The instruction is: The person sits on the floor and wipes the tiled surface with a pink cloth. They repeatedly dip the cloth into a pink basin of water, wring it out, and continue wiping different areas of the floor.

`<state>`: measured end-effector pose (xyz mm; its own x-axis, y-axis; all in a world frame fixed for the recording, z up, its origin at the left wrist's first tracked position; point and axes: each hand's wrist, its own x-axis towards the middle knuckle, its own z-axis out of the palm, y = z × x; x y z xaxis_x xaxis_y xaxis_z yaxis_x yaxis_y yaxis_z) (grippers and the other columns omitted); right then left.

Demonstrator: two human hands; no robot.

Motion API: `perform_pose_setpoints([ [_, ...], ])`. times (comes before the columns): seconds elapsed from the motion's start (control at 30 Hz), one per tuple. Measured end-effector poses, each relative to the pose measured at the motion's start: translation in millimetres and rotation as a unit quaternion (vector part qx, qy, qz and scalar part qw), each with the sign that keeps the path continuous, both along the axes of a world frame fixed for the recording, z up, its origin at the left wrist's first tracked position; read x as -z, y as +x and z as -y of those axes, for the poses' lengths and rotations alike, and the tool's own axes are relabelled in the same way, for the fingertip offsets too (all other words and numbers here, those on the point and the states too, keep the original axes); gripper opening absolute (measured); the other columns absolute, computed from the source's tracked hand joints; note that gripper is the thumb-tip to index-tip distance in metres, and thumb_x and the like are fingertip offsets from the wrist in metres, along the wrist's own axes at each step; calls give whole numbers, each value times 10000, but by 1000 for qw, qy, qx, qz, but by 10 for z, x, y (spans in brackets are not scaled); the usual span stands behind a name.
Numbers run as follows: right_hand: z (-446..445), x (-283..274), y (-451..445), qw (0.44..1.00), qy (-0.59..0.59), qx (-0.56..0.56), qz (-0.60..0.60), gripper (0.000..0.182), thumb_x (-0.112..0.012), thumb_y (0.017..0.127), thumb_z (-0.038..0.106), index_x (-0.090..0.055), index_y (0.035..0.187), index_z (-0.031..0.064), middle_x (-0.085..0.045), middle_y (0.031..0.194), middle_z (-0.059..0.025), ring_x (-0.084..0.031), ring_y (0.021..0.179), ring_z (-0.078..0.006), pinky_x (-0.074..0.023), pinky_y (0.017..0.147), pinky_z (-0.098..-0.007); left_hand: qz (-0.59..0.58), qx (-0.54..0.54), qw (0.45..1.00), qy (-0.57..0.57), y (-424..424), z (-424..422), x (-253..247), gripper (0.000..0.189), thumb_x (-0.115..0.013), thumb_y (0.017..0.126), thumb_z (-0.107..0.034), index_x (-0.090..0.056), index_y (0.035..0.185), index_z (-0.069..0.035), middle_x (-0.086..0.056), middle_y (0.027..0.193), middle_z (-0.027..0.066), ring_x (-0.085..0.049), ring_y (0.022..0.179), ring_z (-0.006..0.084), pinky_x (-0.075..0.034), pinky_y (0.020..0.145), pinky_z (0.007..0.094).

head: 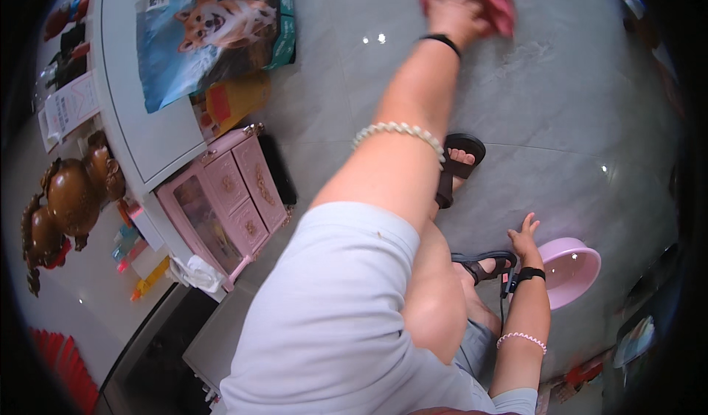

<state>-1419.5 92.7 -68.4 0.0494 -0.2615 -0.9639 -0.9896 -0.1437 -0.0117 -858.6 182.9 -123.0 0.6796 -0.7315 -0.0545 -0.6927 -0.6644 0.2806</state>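
At the top, my left hand [456, 14], blurred, is on a bunched dark pink cloth [498, 0] over the grey tiled floor [531, 105]. Its fingers are partly hidden in the folds. Spread fingers show on my right hand [524, 240], which holds nothing and is just left of a pink plastic basin [572, 271]. The basin stands on the floor beside my sandaled foot [484, 268]. A black band with a small device and cable circles my right wrist.
On the left are a white cabinet [149, 138], a pink toy-like drawer cabinet [243, 193], a pet food bag [221, 33] with a dog picture, and a carved brown gourd ornament [72, 196]. My other sandaled foot [462, 160] is between my arms. Assorted items line the right rim.
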Motion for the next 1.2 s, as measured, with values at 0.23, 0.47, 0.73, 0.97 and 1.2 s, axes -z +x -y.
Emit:
perform_pose_setpoints([
  [0.23, -46, -23, 82, 999, 17, -20, -39, 1123, -691, 922, 214, 155, 1657, 151, 290, 1665, -292, -58, 1586, -485, -275, 1242, -466, -64, -284, 947, 139, -378, -2546, -110, 814, -596, 933, -622, -380, 1613, -231, -201, 1724, 155, -171, 1566, 443, -221, 1174, 727],
  [0.47, 31, 261, -155, 997, 4, -73, -28, 1149, -704, 908, 247, 163, 1648, 107, 293, 1638, -346, 80, 1584, -476, -202, 1264, -469, -221, -600, 748, 175, -3617, -4707, -1, 941, -587, 950, -617, -222, 1644, -98, -142, 1702, 265, -231, 1515, 537, -230, 1242, 597],
  [0.73, 6, 160, 56, 992, 17, -95, -75, 1161, -693, 916, 287, 194, 1628, 53, 264, 1633, -378, 132, 1572, -488, -157, 1271, -504, -668, -704, 227, -80, -3948, -4151, -14, 769, -323, 1052, -658, -182, 1648, -194, -293, 1657, 124, -434, 1418, 420, -499, 990, 636],
  [0.97, 0, 136, 41, 990, 1, -121, -68, 1189, -699, 897, 286, 212, 1609, 8, 266, 1624, -391, 184, 1556, -503, -147, 1275, -510, -648, -652, 386, -74, -2595, -2507, -165, 749, -396, 1094, -559, -219, 1640, -78, -316, 1660, 231, -318, 1507, 435, -277, 1133, 727],
  [1.2, -54, 118, 3, 990, -6, -107, -93, 1213, -713, 890, 282, 229, 1601, 3, 289, 1615, -389, 189, 1551, -509, -149, 1281, -491, -633, -402, 660, -58, -1784, -781, -981, 709, -449, 1076, -479, -250, 1617, -67, -238, 1668, 311, -309, 1506, 465, -355, 1159, 573],
])
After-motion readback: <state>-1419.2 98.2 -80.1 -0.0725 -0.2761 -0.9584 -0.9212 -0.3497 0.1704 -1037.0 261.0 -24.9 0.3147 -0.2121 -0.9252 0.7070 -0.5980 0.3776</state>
